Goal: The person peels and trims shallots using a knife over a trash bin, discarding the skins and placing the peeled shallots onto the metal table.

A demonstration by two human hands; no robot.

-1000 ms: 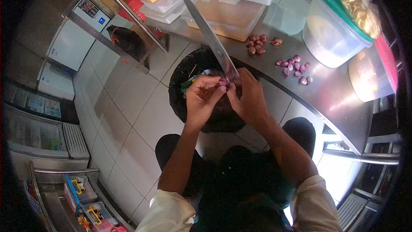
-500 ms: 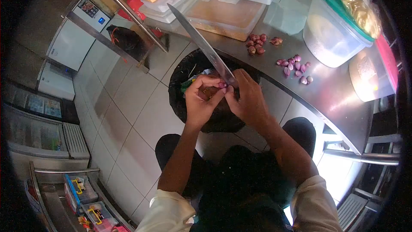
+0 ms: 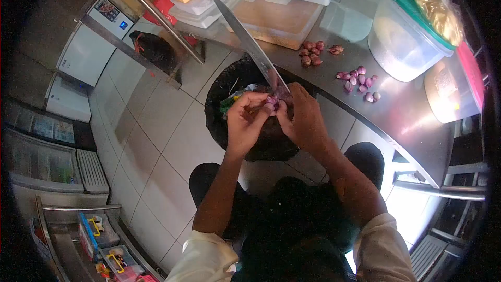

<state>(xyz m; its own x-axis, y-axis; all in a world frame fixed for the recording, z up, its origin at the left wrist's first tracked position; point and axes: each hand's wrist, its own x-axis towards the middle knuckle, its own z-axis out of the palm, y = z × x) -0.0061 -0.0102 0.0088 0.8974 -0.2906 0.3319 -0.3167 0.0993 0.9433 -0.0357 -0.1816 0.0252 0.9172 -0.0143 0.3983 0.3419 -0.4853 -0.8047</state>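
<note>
– Through the head view, what have you got hold of?

– My left hand (image 3: 244,125) has thumb and fingers nearly closed, pinching a small purple shallot (image 3: 271,103). My right hand (image 3: 304,119) is curled around the knife (image 3: 249,43); its handle is hidden in my grip, and that thumb comes up against the shallot too.

– And the shallot sits where?

– Between my fingertips, above the black-lined bin (image 3: 213,107), just beside the low end of the blade, which points away from me and to the left.

– What could go wrong?

– A nick, mostly. I can't tell from here which way the edge faces, but my fingertips are so near the blade that a shallot turning in the pinch might bring them onto it. A slick surface could cause that.

– Anything else?

– If my pinch loosened, the shallot could drop straight into the bin. On the counter (image 3: 402,136), the brown-skinned shallots (image 3: 312,54) lie near the rim, so a careless bump with my right arm might roll some off.
</note>
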